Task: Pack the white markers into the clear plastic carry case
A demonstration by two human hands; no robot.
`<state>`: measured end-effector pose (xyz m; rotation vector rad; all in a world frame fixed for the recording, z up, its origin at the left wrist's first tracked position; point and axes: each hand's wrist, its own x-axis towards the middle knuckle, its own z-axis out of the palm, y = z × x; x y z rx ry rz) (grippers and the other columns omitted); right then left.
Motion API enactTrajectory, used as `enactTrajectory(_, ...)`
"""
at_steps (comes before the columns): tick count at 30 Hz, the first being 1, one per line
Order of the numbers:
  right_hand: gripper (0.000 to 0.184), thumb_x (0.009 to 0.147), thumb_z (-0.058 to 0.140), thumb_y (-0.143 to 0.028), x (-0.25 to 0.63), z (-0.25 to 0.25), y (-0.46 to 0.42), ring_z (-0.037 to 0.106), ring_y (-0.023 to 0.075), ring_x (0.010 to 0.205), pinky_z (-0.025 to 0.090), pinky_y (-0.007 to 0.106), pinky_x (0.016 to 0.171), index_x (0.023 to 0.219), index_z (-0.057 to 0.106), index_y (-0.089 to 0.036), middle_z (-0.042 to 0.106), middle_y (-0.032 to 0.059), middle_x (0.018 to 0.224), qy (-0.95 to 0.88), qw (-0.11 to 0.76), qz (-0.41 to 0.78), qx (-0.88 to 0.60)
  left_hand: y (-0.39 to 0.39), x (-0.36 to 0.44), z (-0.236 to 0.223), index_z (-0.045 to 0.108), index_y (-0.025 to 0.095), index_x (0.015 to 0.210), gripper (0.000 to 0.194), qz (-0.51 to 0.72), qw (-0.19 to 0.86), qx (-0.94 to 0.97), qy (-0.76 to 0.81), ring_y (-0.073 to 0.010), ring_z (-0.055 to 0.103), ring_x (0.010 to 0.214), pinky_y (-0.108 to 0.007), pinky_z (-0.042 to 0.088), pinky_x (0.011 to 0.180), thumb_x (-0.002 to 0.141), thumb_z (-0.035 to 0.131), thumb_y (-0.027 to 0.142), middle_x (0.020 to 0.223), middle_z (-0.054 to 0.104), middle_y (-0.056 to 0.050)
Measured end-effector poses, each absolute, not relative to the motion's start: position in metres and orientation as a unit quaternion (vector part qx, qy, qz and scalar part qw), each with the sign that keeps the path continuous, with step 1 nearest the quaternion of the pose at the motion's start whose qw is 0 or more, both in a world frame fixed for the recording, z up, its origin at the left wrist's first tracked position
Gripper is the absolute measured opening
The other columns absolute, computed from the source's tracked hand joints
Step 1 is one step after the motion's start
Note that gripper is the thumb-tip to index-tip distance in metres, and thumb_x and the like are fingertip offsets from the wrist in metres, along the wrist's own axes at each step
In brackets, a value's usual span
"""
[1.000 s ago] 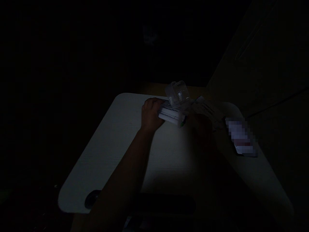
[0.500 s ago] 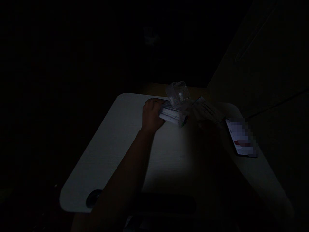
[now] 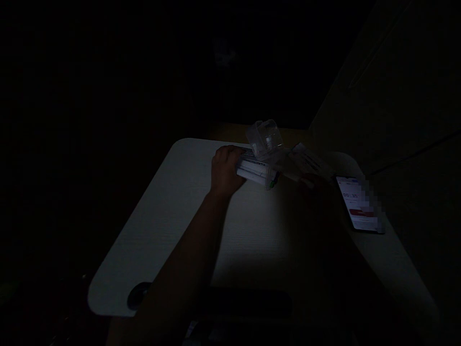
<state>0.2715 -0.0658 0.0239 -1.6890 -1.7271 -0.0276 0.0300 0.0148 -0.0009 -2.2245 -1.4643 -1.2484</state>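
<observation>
My left hand (image 3: 226,170) is wrapped round a bundle of white marker pens (image 3: 254,172) in a clear case, lying near the far edge of the table. Dark and green ends of the pens point right. Deep shadow covers my right hand (image 3: 317,190), just right of the case. Its fingers seem closed on a pale, slim piece, too dim to name. A clear plastic box (image 3: 265,139) stands behind the pens. Beyond my right hand lies a whitish printed packet (image 3: 309,161).
A lit phone (image 3: 360,204) showing a timer lies at the table's right side. The pale table (image 3: 173,216) has rounded corners and a dark round fitting (image 3: 139,295) at its near left. A wall (image 3: 403,120) with a cable rises on the right. The room is very dark.
My right hand has shifted slightly right, away from the pens' ends, and its blur has lessened. My left hand keeps its hold on the case. The phone's timer digits now show.
</observation>
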Motion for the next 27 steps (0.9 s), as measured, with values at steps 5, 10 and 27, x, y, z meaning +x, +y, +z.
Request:
enactTrajectory(5,0.030,0.084,0.055,-0.042,0.268,0.031,-0.074,0.054,0.0100,0.062,0.043,0.022,0.057,0.091,0.067,-0.016,0.060,0.0018,0.071,-0.616,0.414,-0.036,-0.669,0.015,0.030,-0.002,0.053,0.023,0.113,0.043,-0.422,0.094,-0.752,-0.498,-0.0262,0.049,0.111,-0.041,0.041,0.095,0.071,0.064,0.026,0.115,0.057,-0.009)
enactTrajectory(10,0.037,0.082,0.052,-0.050,0.271,0.037,-0.083,0.053,0.0110,0.061,0.038,0.023,0.053,0.084,0.068,-0.017,0.059,0.0031,0.071,-0.546,0.506,-0.091,-0.662,0.015,0.030,-0.001,0.054,0.023,0.112,0.043,-0.427,0.102,-0.750,-0.494,-0.0261,0.050,0.110,-0.041,0.041,0.095,0.071,0.065,0.025,0.115,0.058,-0.009)
enactTrajectory(27,0.043,0.085,0.042,-0.058,0.271,0.053,-0.094,0.047,0.0098,0.051,0.043,0.032,0.046,0.096,0.040,-0.017,0.047,0.0077,0.086,-0.444,0.697,-0.050,-0.561,0.016,0.029,-0.003,0.053,0.024,0.113,0.044,-0.422,0.103,-0.753,-0.495,-0.0260,0.050,0.110,-0.041,0.041,0.095,0.071,0.065,0.025,0.114,0.058,-0.008)
